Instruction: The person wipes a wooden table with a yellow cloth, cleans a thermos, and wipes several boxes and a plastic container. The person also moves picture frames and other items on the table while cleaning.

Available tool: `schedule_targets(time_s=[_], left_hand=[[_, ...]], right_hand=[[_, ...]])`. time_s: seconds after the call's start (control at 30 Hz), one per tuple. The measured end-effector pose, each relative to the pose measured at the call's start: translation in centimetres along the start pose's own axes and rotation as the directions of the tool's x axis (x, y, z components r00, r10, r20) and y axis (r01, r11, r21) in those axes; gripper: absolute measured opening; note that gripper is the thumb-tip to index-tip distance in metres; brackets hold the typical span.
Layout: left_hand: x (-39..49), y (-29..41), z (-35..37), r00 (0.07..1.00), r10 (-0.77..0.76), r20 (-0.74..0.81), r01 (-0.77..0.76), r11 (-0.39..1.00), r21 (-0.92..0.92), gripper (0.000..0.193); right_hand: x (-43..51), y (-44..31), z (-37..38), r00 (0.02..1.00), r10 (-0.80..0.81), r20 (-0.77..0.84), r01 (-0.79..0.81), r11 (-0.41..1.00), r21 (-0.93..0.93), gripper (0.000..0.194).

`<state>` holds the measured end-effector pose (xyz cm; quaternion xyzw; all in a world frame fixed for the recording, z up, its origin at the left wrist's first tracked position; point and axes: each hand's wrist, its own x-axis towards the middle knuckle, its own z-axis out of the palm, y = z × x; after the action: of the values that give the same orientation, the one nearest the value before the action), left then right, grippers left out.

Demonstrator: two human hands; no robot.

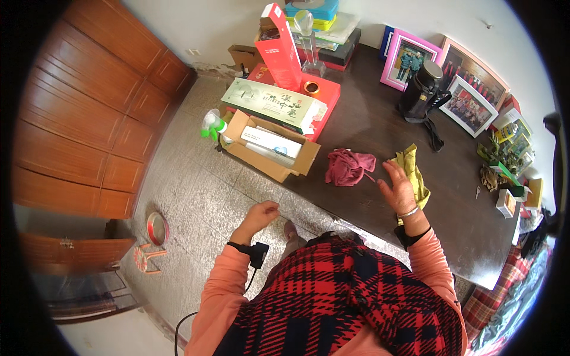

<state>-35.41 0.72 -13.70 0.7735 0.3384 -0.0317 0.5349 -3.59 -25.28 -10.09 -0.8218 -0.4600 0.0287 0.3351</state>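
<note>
My left hand (260, 217) hangs over the floor, off the desk's front edge, with its fingers bent; no object shows in it. Over the dark wooden desk (356, 120) is my right hand (398, 189), fingers spread, just left of a crumpled yellow cloth (412, 171) that it partly overlaps. Whether that hand touches the cloth is unclear. A bunched dark pink cloth (349, 167) lies to the left of my right hand. An open cardboard box (305, 158) with white boxes inside sits at the desk's left edge.
Behind the cardboard box are a long pale green box (269, 102) and a tall red box (280, 58). A dark flask (423, 91) with a strap stands before framed photos (470, 107). A spray bottle (214, 123) is at the far left; a small stool (142, 258) stands on the floor.
</note>
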Motion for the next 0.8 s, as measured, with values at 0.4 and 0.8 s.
schedule_targets(time_s=[0.4,0.8], left_hand=[[3.4,-6.7,-15.8,0.931,0.184,-0.316,-0.218,0.973,-0.074,0.018],[10.9,-4.2,-17.3,0.861,0.267,-0.434,-0.376,0.908,-0.187,0.030]], right_hand=[[8.3,-16.6,6.3,0.985,-0.154,0.072,0.157,0.986,-0.047,0.032],[16.1,-19.6,12.8,0.844,-0.015,0.536,0.322,0.813,-0.485,0.034]])
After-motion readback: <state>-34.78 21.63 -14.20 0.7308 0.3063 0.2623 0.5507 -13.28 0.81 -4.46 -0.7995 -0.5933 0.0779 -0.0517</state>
